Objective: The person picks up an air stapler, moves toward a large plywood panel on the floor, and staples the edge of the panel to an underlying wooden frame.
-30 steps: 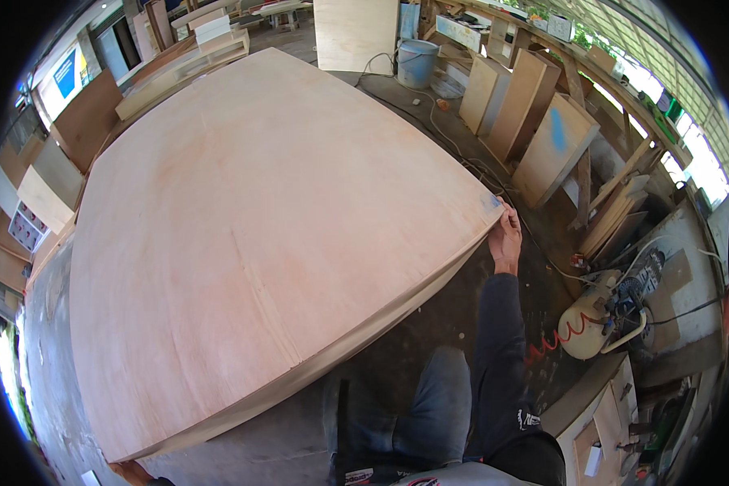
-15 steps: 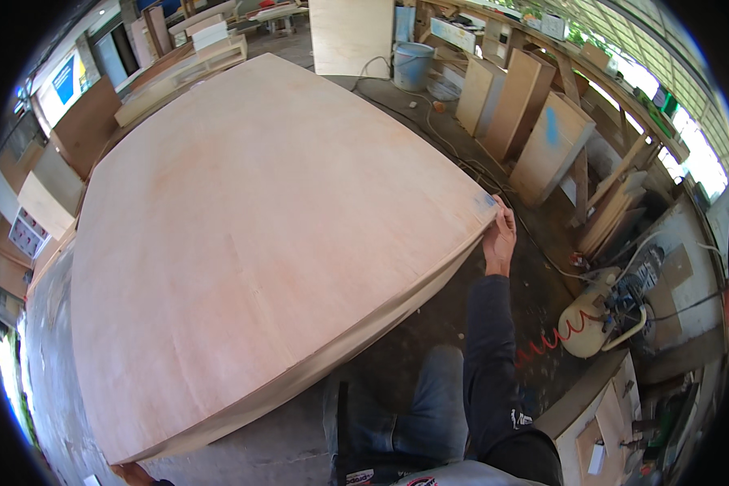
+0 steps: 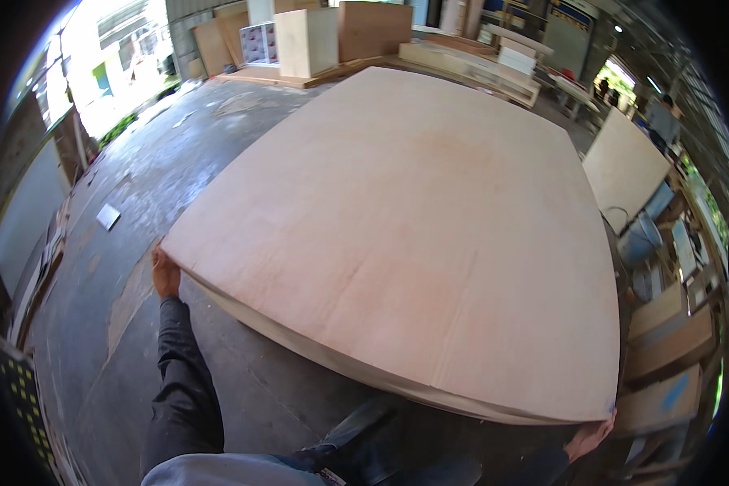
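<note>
Plywood panel [image 3: 397, 235], broad, pale and faintly pink, fills the middle of the head view, its flat top face uppermost and its thick near side [image 3: 316, 344] showing along the lower edge. The left hand [image 3: 167, 274] is clamped on the panel's left corner, with its fingers bent against the edge; a dark sleeve [image 3: 182, 373] runs from that wrist down toward the lower rim. The right hand [image 3: 590, 440] is clamped on the near right corner, from outside and below, close to a small blue smudge [image 3: 611, 411] on the wood; part of its grip is hidden beneath the edge. Between the two arms, the person's jeans [image 3: 360, 421] show in front of the panel's near side. Grey concrete floor [image 3: 243, 373] spreads around the left and near sides, and a small white square piece [image 3: 108, 216] lies on it, well apart from the left hand. Beyond the far edge stand a pale box [image 3: 306, 44], a brown board [image 3: 375, 31] and a long, low wooden frame [image 3: 462, 69]. To the right are a leaning pale board [image 3: 624, 158], a blue bucket [image 3: 640, 240] and a wooden piece with a blue streak [image 3: 656, 405], near the right hand.
</note>
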Motion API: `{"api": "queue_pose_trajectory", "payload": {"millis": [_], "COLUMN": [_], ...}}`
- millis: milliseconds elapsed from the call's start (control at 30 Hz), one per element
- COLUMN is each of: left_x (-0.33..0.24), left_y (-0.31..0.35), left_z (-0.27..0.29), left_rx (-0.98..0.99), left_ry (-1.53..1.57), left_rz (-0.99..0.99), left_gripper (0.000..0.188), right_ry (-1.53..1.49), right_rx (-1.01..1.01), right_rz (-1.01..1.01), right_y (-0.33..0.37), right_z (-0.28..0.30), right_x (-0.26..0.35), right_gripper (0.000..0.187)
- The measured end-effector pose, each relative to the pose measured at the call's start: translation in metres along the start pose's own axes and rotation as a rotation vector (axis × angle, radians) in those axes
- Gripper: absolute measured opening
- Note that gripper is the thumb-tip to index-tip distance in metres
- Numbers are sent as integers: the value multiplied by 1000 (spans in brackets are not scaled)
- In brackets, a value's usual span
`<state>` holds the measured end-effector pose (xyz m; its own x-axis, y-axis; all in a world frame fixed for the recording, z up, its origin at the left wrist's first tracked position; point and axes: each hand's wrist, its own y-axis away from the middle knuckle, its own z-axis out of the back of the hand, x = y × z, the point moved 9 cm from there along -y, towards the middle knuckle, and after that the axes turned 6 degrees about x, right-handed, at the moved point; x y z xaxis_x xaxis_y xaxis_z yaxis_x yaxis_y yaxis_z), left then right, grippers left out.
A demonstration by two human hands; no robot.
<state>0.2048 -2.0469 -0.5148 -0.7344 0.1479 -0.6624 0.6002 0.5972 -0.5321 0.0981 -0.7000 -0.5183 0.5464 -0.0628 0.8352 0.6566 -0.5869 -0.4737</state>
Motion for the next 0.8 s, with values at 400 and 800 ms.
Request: {"api": "queue_pose_trajectory", "payload": {"millis": [400, 800], "left_x": [-14, -17], "left_y": [17, 12], "left_z": [-70, -57], "left_rx": [-130, -143], "left_ry": [30, 11], "left_rz": [-20, -35], "left_gripper": [13, 18], "right_ry": [-62, 182], "right_rx": [-40, 50], "right_rz": [103, 44], "right_y": [-1, -3], "right_z": [-46, -16], "right_x": [49, 37], "right_gripper": [40, 33]}}
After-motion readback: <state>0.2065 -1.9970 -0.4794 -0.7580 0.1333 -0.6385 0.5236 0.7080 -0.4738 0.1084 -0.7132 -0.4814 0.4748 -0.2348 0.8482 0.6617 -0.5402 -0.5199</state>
